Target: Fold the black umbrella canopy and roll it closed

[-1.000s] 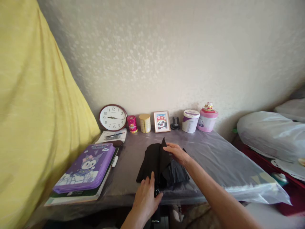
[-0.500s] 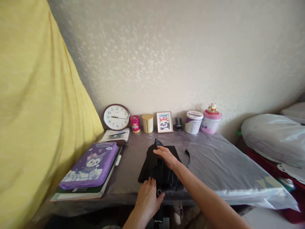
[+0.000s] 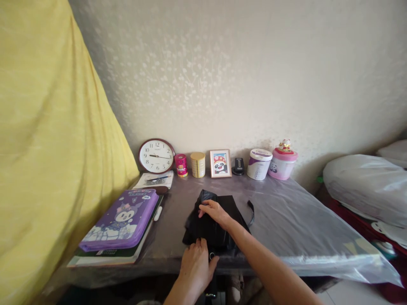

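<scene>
A black folding umbrella (image 3: 206, 228) lies collapsed on the table, its fabric loose and folded over itself. Its handle end points at me, past the table's front edge. My left hand (image 3: 195, 260) is closed around the umbrella near the handle, where a round silver-ringed button shows beside the thumb. Over the middle of the fabric is my right hand (image 3: 215, 213), its fingers bent together on a fold of the cloth; the fingertips are partly hidden. A thin black strap (image 3: 251, 207) sticks out to the right of the fabric.
A plastic sheet covers the table (image 3: 286, 228). Left are a purple cartoon case (image 3: 122, 220) on books and a white marker (image 3: 157, 213). Along the wall stand a clock (image 3: 157, 156), tins, a picture frame (image 3: 220, 163) and tubs. A yellow curtain (image 3: 57, 148) hangs left.
My right hand has moved a little left and toward me, bringing a fabric fold leftward with it. My left hand stays at the handle end.
</scene>
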`<state>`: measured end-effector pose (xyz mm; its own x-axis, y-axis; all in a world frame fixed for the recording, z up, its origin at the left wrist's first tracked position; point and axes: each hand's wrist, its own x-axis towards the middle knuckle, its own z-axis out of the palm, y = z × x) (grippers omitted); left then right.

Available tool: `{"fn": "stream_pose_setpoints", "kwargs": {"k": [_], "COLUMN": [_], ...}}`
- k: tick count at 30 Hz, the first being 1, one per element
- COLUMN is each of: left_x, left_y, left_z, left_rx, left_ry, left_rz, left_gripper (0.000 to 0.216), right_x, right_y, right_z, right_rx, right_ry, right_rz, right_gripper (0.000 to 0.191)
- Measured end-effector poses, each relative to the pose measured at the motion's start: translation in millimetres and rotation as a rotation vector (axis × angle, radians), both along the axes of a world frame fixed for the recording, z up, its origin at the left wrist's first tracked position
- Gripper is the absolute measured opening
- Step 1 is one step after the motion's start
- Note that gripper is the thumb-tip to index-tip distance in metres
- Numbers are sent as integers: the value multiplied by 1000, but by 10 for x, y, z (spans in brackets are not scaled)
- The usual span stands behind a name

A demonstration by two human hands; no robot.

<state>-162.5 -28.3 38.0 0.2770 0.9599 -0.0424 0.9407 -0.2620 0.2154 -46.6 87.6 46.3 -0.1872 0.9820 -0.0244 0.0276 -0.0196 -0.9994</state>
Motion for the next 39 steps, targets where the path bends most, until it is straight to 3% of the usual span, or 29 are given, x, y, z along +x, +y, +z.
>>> {"fn": "stream_pose_setpoints", "kwargs": {"k": [3, 7, 10, 12, 15, 18, 25, 30, 39], "left_x": [-18, 22, 76, 95, 90, 73, 85, 107, 135], "left_y": [-4, 12, 47, 77, 113, 118, 89, 109, 133], "left_z": [132, 239, 116, -45, -280, -396, -372, -408, -483], "left_rx": [72, 280, 383, 417, 363, 299, 236, 220, 196], "left_ry": [-9, -56, -100, -115, -99, -91, -98, -113, -141], "left_rz": [24, -24, -129, -191, -174, -137, -145, -139, -125], "left_gripper": [27, 31, 26, 38, 56, 59, 61, 65, 69], "right_x": [-9, 8, 19, 16, 6, 23, 213, 237, 220], "right_y": [-7, -5, 11, 25, 37, 17, -87, 37, 447], "right_z": [9, 16, 0, -26, -70, -85, -102, -187, -283], "right_rx": [7, 8, 12, 19, 52, 135, 432, 628, 727], "right_ry": [-32, -89, -121, -139, -160, -181, -400, -539, -779], "right_rz": [28, 50, 69, 82, 98, 91, 37, 87, 108], "right_gripper": [34, 35, 33, 31, 26, 22, 18, 18, 21]}}
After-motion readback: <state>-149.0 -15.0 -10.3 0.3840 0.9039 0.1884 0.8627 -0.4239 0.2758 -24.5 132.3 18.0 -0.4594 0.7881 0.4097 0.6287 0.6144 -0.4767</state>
